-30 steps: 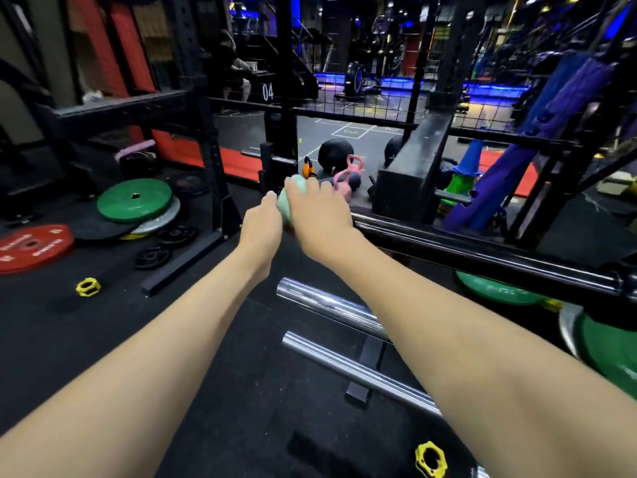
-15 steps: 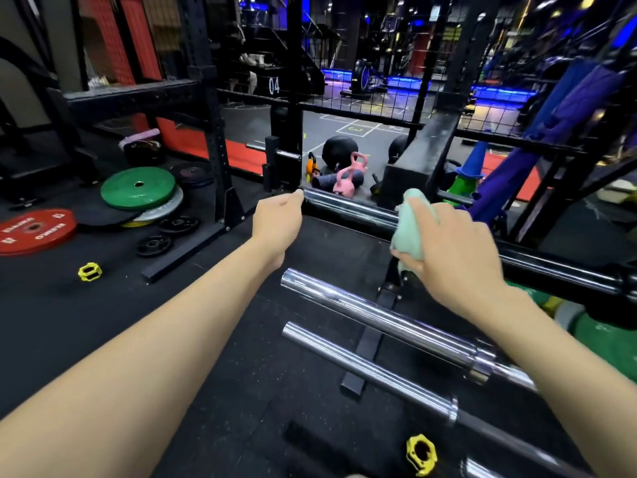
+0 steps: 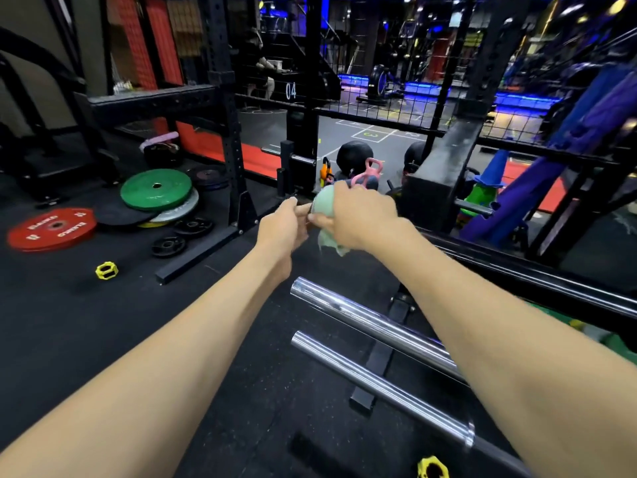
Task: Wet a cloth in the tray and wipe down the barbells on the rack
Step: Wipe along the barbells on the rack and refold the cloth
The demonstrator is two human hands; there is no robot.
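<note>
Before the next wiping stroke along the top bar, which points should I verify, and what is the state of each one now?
1. Right hand grips the green cloth: ok.
2. Cloth wrapped on the end of the top barbell: ok.
3. Left hand steadies that end: cannot tell, the contact is hidden.
4. Cloth wet enough: cannot tell.
5. Path along the top barbell free: cannot tell, the right arm covers part.
6. Two lower chrome barbells lie on the rack: ok.

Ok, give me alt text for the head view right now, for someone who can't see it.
The right hand grips a pale green cloth around the far end of the top barbell, while the left hand grips that end beside it. Two chrome barbells lie lower on the rack; weight plates sit on the floor to the left.
</note>
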